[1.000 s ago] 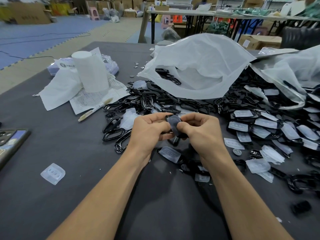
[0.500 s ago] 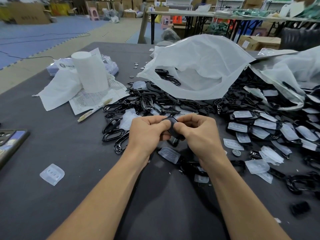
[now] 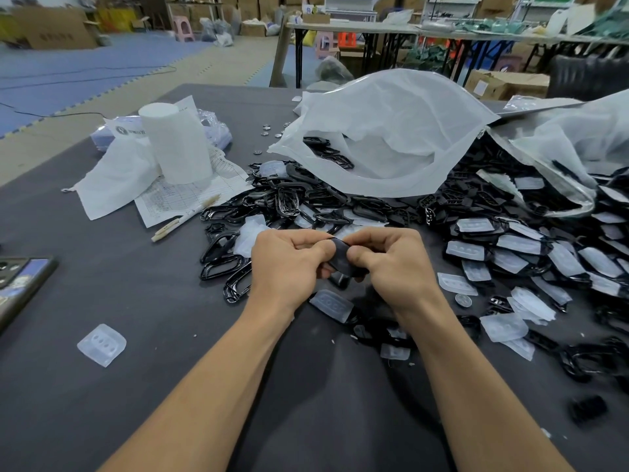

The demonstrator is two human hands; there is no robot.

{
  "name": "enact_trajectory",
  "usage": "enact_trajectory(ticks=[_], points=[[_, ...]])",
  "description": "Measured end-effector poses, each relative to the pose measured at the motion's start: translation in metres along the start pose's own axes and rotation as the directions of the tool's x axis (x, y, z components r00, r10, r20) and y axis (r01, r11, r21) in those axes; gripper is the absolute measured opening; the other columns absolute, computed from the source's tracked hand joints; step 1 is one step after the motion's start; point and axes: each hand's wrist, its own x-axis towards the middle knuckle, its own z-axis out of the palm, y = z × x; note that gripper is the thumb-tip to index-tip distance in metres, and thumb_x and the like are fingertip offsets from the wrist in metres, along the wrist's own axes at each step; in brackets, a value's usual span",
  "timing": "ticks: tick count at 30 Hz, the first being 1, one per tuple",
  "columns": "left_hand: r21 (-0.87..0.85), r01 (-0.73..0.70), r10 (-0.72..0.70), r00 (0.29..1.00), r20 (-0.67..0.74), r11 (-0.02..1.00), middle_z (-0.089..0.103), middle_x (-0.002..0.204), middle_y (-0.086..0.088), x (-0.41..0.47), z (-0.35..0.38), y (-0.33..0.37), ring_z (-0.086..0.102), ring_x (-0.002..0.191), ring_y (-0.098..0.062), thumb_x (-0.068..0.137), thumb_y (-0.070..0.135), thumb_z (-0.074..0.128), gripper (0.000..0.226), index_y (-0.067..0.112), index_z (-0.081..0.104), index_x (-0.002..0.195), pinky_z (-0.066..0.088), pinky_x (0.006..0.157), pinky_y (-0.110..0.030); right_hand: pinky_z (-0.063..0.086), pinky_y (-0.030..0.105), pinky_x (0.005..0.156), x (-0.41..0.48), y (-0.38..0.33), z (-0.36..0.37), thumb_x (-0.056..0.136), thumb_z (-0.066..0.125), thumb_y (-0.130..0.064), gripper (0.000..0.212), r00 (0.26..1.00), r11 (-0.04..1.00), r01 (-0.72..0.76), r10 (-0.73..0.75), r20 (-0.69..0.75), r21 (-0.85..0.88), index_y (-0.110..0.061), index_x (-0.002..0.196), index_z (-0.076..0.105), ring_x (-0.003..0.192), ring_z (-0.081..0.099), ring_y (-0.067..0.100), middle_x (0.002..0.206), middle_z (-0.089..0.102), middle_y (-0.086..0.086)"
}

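Head camera looks down at the left hand (image 3: 289, 267) and the right hand (image 3: 394, 264). Both curl tight round one small black plastic piece (image 3: 341, 257), pinched between thumbs and fingers just above the dark grey table (image 3: 136, 301). To the right lie many black pieces with clear soft pads (image 3: 466, 250) on them, so those look done. The far heap of bare black plastic rings (image 3: 289, 202) looks like work left to do.

black piece (image 3: 341, 255): less face showing than one second ago
left hand (image 3: 289, 267), right hand (image 3: 394, 264): drawn closer together
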Motion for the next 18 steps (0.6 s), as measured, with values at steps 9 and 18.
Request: enact_trajectory(ticks=[9, 18], points=[[-0.006, -0.024, 0.023, 1.000, -0.015, 1.000, 0.077, 0.068, -0.008, -0.0003, 0.0025, -0.0021, 0.070, 0.054, -0.020, 0.086, -0.002, 0.079, 0.029, 0.023, 0.080, 0.071, 0.059, 0.055, -0.029, 0.061, 0.036, 0.069, -0.0009, 0.0027, 0.0021, 0.091, 0.074, -0.017, 0.016, 0.987, 0.976, 0.143, -0.154, -0.054, -0.163, -0.025, 0.079, 0.080, 0.066, 0.070, 0.010, 0.069, 0.074, -0.011], [-0.050, 0.025, -0.028, 0.998, -0.063, 0.998, 0.077, 0.068, -0.009, -0.0020, 0.0028, 0.0001, 0.074, 0.058, -0.021, 0.088, 0.004, 0.076, 0.021, 0.019, 0.079, 0.074, 0.059, 0.056, -0.027, 0.062, 0.047, 0.083, -0.0039, 0.0018, -0.0005, 0.077, 0.077, -0.015, 0.014, 0.998, 0.999, 0.025, -0.023, -0.050, 0.040, -0.025, 0.087, 0.080, 0.078, 0.076, 0.018, 0.080, 0.079, -0.003]])
